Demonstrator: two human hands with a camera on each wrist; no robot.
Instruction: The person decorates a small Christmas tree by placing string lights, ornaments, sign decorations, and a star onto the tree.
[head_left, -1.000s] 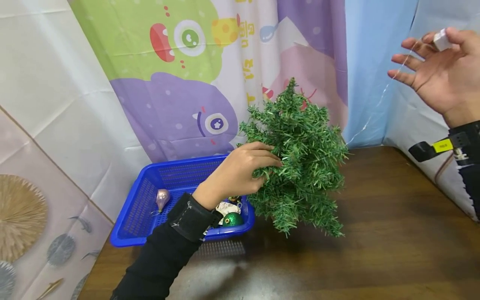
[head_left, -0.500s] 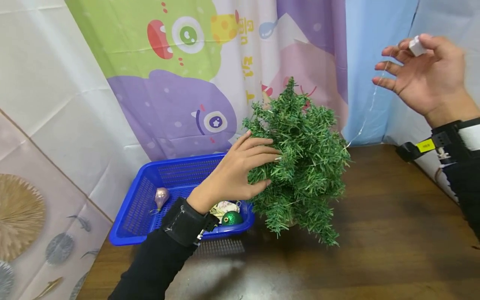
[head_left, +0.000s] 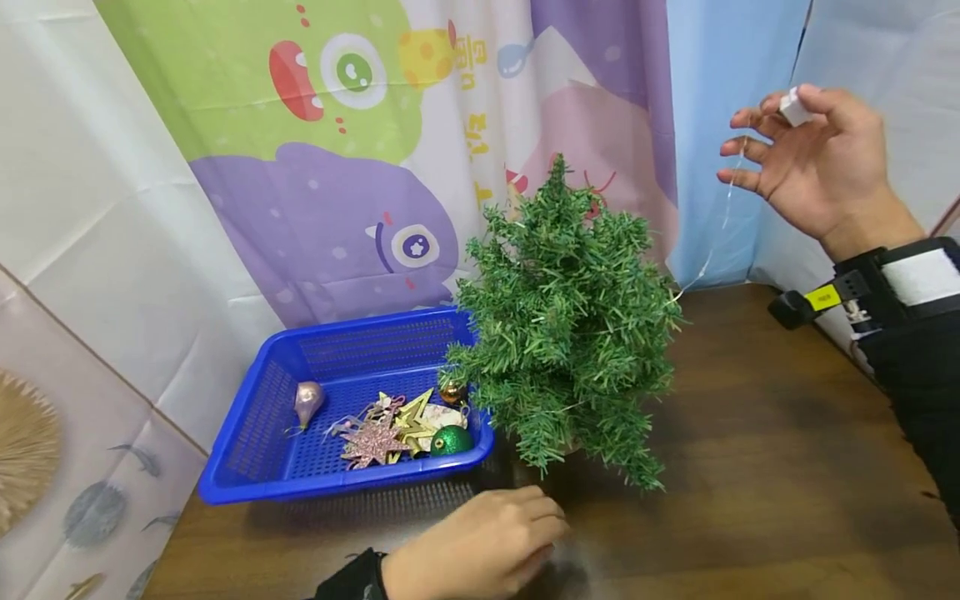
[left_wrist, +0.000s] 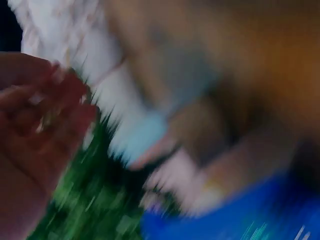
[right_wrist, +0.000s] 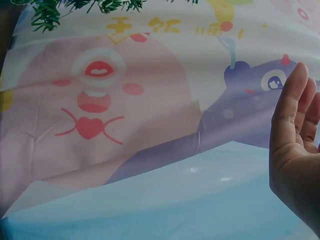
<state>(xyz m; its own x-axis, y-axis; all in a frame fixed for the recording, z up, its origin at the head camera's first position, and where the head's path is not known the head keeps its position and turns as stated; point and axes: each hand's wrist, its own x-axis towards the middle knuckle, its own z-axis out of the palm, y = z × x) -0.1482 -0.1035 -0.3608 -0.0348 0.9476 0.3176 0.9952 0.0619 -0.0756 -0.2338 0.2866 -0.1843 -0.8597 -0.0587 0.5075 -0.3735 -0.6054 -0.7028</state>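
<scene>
A small green artificial Christmas tree (head_left: 570,333) stands on the brown table. In the head view my right hand (head_left: 825,167) is raised to the right of it and pinches a small white battery box (head_left: 793,108) between thumb and index finger; the other fingers are spread. From there a thin fairy-light wire (head_left: 726,218) hangs down to the tree's right side. My left hand (head_left: 487,540) is low in front of the tree, apart from the branches, its fingers loosely bent. The left wrist view is badly blurred, with the tree (left_wrist: 90,200) below the hand.
A blue plastic basket (head_left: 352,354) sits left of the tree, whose branches overlap its right end. Inside lie a pink bulb ornament (head_left: 307,402), a glittery pink star (head_left: 375,442), gold stars (head_left: 415,417) and a green ball (head_left: 452,440). A cartoon curtain (head_left: 322,200) hangs behind.
My left hand has left the tree's left branches and moved down toward the table's front. My right hand has moved left and slightly lower, still with the white battery box.
</scene>
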